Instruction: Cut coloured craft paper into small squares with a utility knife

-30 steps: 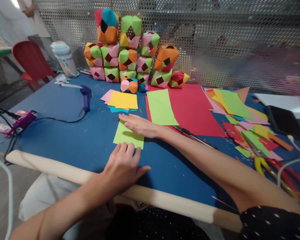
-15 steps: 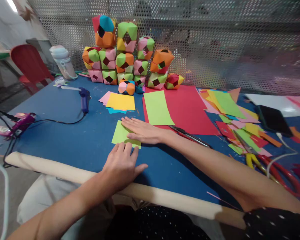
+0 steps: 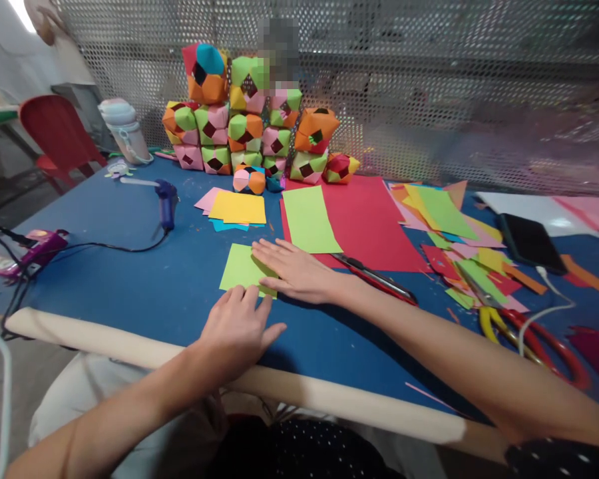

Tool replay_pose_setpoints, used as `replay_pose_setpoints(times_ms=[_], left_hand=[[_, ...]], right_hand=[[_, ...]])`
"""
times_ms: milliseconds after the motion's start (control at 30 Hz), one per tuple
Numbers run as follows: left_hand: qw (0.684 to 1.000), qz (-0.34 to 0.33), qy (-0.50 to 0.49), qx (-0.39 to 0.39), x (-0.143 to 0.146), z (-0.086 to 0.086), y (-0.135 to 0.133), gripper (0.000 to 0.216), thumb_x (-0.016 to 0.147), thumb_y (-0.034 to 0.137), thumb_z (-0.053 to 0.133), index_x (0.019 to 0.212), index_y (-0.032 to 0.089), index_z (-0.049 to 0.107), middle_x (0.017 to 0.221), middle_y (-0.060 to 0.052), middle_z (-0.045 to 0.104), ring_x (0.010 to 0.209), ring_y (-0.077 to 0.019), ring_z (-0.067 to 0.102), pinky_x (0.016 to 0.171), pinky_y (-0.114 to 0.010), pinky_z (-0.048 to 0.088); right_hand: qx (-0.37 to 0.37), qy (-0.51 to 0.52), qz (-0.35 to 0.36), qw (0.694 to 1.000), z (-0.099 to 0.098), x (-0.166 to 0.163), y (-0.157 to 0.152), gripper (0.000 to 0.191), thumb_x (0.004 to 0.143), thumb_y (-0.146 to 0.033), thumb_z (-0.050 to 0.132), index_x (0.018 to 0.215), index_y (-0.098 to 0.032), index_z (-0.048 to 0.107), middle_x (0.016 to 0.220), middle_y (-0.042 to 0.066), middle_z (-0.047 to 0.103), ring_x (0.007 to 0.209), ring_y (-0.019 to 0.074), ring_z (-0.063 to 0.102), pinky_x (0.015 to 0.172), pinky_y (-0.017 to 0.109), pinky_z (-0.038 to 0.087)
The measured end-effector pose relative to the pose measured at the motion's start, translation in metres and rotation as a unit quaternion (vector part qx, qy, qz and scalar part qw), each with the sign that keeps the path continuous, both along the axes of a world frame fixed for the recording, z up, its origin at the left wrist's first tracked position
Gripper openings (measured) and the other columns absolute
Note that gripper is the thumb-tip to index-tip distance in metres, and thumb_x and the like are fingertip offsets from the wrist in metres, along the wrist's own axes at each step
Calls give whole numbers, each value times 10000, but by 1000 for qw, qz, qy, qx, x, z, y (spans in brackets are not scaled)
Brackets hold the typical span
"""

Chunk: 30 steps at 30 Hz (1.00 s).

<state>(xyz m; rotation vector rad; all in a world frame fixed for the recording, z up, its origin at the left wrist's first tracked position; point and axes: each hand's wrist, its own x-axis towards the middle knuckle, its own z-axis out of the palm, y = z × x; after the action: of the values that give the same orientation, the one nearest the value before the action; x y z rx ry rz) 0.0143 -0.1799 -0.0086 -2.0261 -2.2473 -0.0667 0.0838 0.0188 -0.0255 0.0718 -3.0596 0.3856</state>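
Note:
A light green square of paper lies on the blue tabletop in front of me. My right hand rests flat, fingers stretched out, over the paper's right side. At the near edge, the fingertips of my left hand touch the sheet; its thumb sticks out to the right and its fingers are loosely bent, holding nothing. Just beyond my right hand, a larger green sheet lies on red paper, and a red-and-black utility knife sits by the red sheet's near edge.
Folded paper balls are stacked along a perforated metal screen. A blue glue gun stands left, its cord running to a purple power strip. Yellow, pink and blue papers lie mid-table. Right are paper scraps, scissors and a phone.
My right hand has slid rightward across the green square, uncovering more of it. My left hand stays at the near edge. The camera view has shifted slightly.

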Motion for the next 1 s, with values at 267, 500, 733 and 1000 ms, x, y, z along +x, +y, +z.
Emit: replay_pose_setpoints(times_ms=[267,500,733,1000], left_hand=[[994,-17,-94,-51,-57,18,41,297,970,221,375,1161,136,585,1190,-122,609,1047,-236,621,882,-384,527],[996,2,37,-80,-57,0,55,434,964,212,347,1369,75,423,1365,-210,509,1063,-296,624,842,-407,538],[989,66,86,-104,-52,8,54,389,966,327,343,1183,79,549,1184,-245,564,927,-340,667,698,-409,545],[985,134,75,-83,-53,9,50,531,963,511,333,1271,111,495,1129,-216,584,901,-346,666,670,-389,526]], right_hand=[[48,19,8,999,-10,2,-10,627,996,-458,345,1457,-33,377,1543,220,341,1452,313,277,1174,524,221],[61,38,6,997,-10,0,-10,628,990,-458,369,1447,-29,386,1511,245,384,1436,313,315,1159,528,250],[139,67,-63,986,-9,6,-20,642,976,-473,406,1369,28,490,1426,251,498,1336,337,465,1140,487,297],[159,56,-160,973,4,12,-28,577,996,-460,343,1119,21,637,1111,256,672,1071,337,596,1096,496,252]])
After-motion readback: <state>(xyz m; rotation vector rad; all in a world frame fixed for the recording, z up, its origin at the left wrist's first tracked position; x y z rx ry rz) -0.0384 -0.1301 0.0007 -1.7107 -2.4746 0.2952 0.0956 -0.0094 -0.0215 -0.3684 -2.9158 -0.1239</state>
